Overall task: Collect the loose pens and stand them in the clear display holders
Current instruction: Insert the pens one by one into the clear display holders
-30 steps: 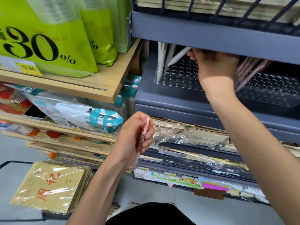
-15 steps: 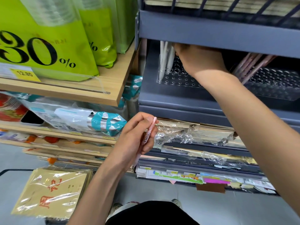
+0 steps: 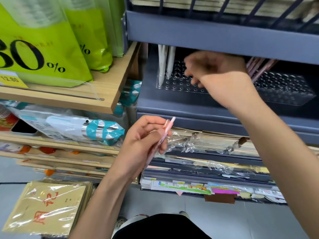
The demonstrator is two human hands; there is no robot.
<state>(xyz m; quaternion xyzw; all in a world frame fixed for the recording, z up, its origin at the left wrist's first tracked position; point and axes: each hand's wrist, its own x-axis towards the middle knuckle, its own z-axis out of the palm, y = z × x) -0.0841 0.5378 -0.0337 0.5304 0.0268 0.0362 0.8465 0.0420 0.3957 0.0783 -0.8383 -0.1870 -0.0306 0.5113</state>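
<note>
My left hand (image 3: 143, 142) grips a pink pen (image 3: 164, 135) below the grey shelf, the pen's top pointing up and right. A clear display holder (image 3: 174, 83) full of round holes lies on the shelf, with white pens (image 3: 164, 62) standing at its left end. My right hand (image 3: 214, 73) hovers over that holder, blurred, fingers loosely curled and pointing down, nothing visible in it. A second clear holder (image 3: 284, 88) to the right carries several pink pens (image 3: 259, 68) leaning at its left end.
The grey shelf above (image 3: 215, 35) hangs low over the holders. Plastic-wrapped paper stacks (image 3: 207, 140) fill the shelves below. Green bags (image 3: 51, 49) stand on a wooden shelf (image 3: 110, 87) at the left. Wrapped brown booklets (image 3: 46, 207) lie on the floor.
My right hand held a white pen a second ago, set it among the white pens at the holder's left end, and has now pulled back empty. My left hand rose slightly with the pink pen.
</note>
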